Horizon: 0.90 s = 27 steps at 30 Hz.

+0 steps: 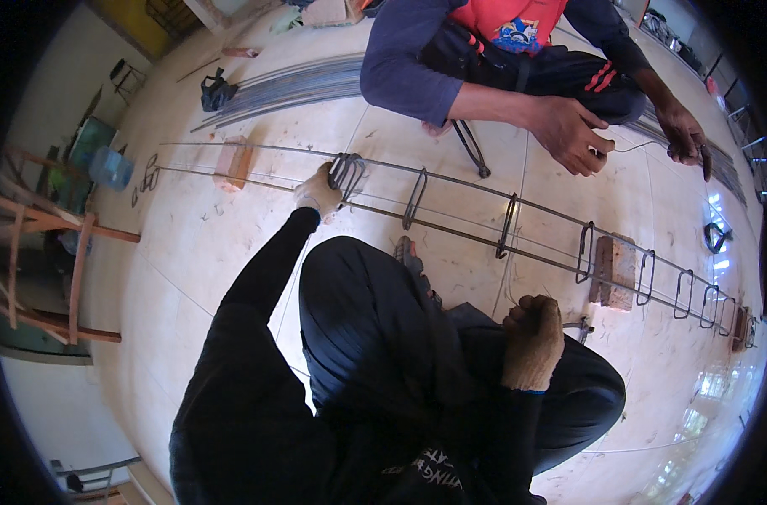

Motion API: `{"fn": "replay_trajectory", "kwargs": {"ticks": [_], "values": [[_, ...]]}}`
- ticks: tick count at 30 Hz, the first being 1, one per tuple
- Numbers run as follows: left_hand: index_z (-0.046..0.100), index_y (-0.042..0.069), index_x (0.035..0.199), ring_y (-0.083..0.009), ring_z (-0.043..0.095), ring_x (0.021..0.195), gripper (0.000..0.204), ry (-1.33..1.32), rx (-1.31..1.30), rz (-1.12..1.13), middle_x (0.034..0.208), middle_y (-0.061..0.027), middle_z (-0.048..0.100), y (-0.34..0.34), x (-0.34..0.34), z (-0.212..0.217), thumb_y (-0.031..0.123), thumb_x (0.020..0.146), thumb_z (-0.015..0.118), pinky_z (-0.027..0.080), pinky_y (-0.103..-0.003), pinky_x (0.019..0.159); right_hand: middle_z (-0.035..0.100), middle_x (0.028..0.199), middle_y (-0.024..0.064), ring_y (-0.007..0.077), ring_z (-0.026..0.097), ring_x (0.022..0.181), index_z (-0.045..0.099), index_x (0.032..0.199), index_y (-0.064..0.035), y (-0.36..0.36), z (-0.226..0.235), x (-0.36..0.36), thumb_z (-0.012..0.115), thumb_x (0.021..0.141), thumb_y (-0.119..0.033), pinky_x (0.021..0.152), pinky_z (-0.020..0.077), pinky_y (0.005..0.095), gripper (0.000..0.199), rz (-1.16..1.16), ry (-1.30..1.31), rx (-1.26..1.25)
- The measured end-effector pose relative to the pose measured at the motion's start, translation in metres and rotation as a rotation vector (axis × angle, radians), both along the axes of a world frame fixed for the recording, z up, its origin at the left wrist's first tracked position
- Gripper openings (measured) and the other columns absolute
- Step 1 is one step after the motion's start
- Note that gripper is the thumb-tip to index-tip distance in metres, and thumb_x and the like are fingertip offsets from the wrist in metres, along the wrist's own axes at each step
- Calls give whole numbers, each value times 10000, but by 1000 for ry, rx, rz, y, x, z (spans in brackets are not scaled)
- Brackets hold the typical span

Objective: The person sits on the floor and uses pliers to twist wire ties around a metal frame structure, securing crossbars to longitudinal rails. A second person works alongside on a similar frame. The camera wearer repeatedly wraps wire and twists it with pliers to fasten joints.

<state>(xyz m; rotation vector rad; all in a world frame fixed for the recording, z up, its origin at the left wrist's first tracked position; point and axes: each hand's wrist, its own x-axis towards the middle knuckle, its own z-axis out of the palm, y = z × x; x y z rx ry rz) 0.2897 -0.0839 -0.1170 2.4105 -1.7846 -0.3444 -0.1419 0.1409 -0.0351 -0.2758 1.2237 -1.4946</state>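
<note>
My left hand (318,194), in a pale work glove, is closed on a bunch of steel stirrups (347,175) hung around long rebars (462,229). Closed in front of my right knee, my gloved right hand (533,341) has a thin tie wire (511,284) sticking up from its fingers. Several more stirrups, such as one upright stirrup (507,225), stand spaced along the bars to the right. Beside the right glove, a dark metal tool (582,327) is partly hidden by my leg.
Bricks (234,165) (617,271) prop up the bars. Across from me a person squats, a thin wire (639,147) between their hands. Pincers (471,151) stand by that person's foot. Loose rebars (291,87) lie behind; a wooden frame (80,273) is at left.
</note>
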Motion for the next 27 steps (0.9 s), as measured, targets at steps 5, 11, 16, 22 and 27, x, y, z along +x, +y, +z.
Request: {"fn": "replay_trajectory", "kwargs": {"ticks": [5,11,16,22,27], "values": [[560,162,1500,-327,692,1236,667,-153,-60,43,1311,-156,734,-1,-14,13,219,842,655,486,-450,1080,561,931,81,181,510,766,564,1048,-49,2,-20,-13,456,1104,-231,670,420,302,218,109,164,-73],[589,183,1480,-323,672,1264,613,-92,-140,179,1345,-140,716,-12,15,3,142,868,611,492,-459,1081,699,943,112,279,703,806,617,982,-20,2,-26,-26,684,931,-73,695,569,387,100,163,-149,-199],[550,130,1500,-403,610,1296,677,-47,-192,81,1398,-209,646,10,34,-25,314,864,693,465,-499,1114,621,948,103,240,578,816,592,1032,-46,4,-23,-9,569,1015,-198,721,472,350,155,48,-22,-77],[530,24,1469,-405,583,1279,796,124,-577,200,1405,-241,595,62,15,-55,310,784,818,470,-490,1102,709,967,145,368,700,909,639,987,-37,3,-34,-28,765,872,-100,790,569,437,182,138,201,1],[557,-3,1405,-413,616,1239,893,499,-379,404,1373,-235,617,73,32,-102,360,679,929,528,-485,1020,591,980,87,197,539,797,562,1056,-54,4,-24,-10,522,1045,-195,694,445,319,147,179,164,-85]]}}
